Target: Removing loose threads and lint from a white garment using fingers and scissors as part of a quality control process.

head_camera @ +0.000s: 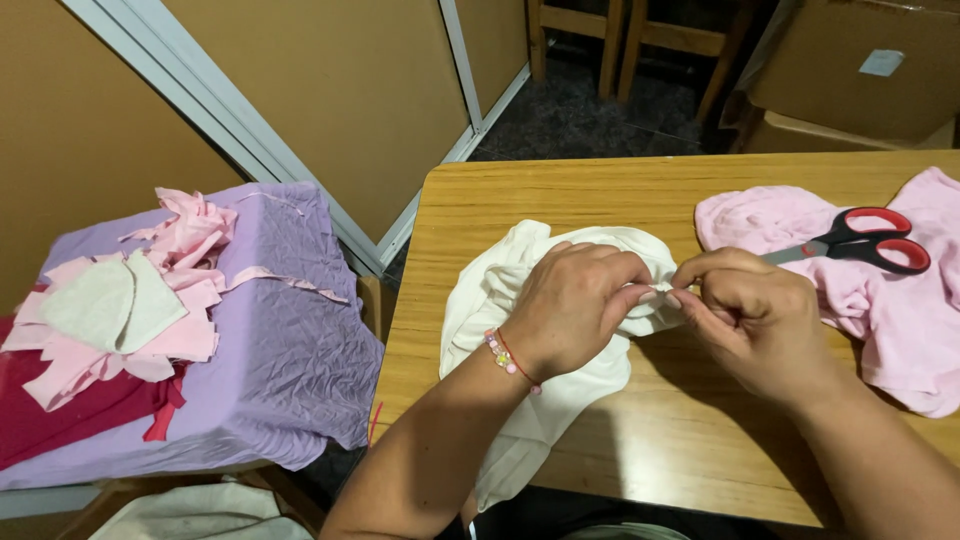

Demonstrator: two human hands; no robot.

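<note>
A cream-white piece of cloth (500, 290) lies on the wooden table (600, 195) and hangs over its near edge. My left hand (575, 305), with a bead bracelet on the wrist, pinches a fold of this cloth. My right hand (750, 320) pinches the same fold just to the right, fingertips almost touching those of the left. Both hands rest over the cloth near the table's middle.
Red-handled scissors (865, 242) lie on a pink cloth (900, 330) at the table's right. To the left, a purple sheet (290, 340) holds pink and white fabric scraps (130, 300) and dark red cloth (60, 420). Cardboard boxes (850, 70) and chair legs (615, 45) stand behind.
</note>
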